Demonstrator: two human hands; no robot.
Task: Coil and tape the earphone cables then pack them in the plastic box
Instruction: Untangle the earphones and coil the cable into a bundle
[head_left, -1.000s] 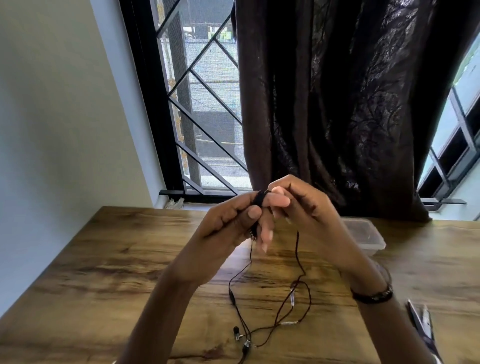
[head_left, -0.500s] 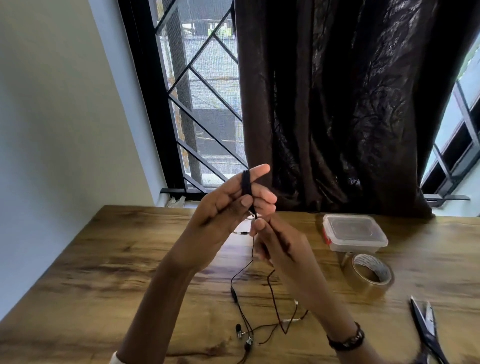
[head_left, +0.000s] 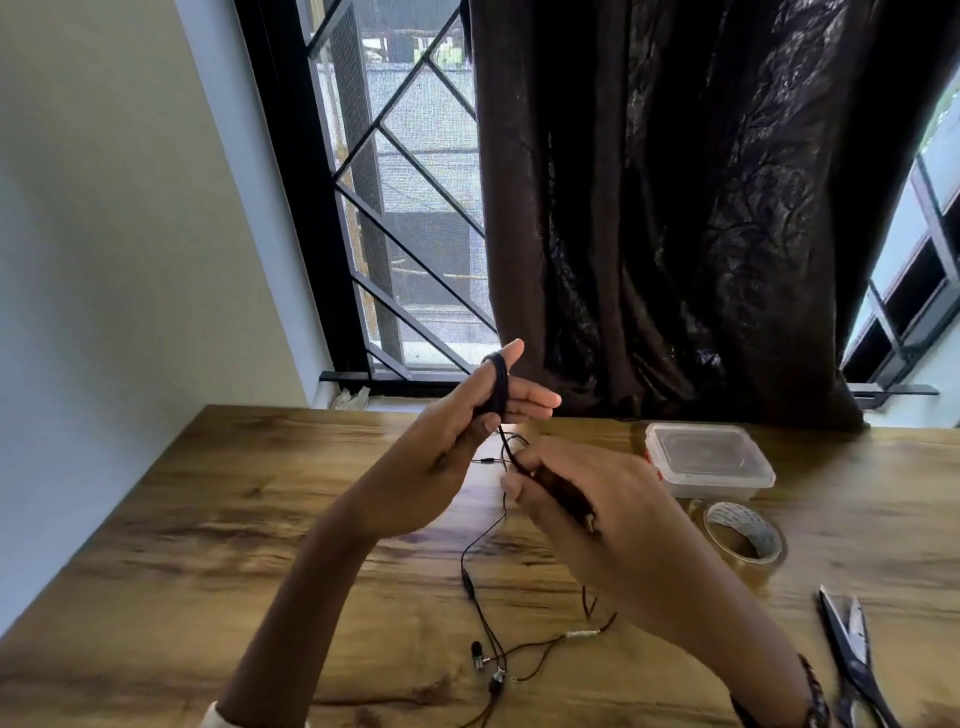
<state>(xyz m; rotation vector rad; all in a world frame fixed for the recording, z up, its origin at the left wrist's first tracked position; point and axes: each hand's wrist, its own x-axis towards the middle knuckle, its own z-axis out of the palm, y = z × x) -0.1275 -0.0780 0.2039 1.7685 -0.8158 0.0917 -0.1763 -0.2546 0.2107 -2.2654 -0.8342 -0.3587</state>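
Note:
A black earphone cable (head_left: 497, 387) is wound in several loops round the outstretched fingers of my left hand (head_left: 457, 447), and the thumb presses the loops from below. Just beneath, my right hand (head_left: 597, 514) pinches the free strand of that cable between thumb and fingers. The rest of the cable hangs to the wooden table (head_left: 208, 545), past an inline remote (head_left: 469, 584) to the earbuds (head_left: 488, 665) near the front edge. A clear plastic box (head_left: 709, 460) with its lid on sits at the back right.
A roll of clear tape (head_left: 743, 538) lies in front of the box. Scissors (head_left: 852, 665) lie at the front right. A thin brownish cable (head_left: 582, 634) trails beside the earbuds, and another black lead (head_left: 488, 461) lies behind my hands. A dark curtain (head_left: 675, 208) hangs behind the table.
My right hand has come down from the left hand's fingertips and now pinches the strand below the coil. The left hand stays raised with the loops round its fingers.

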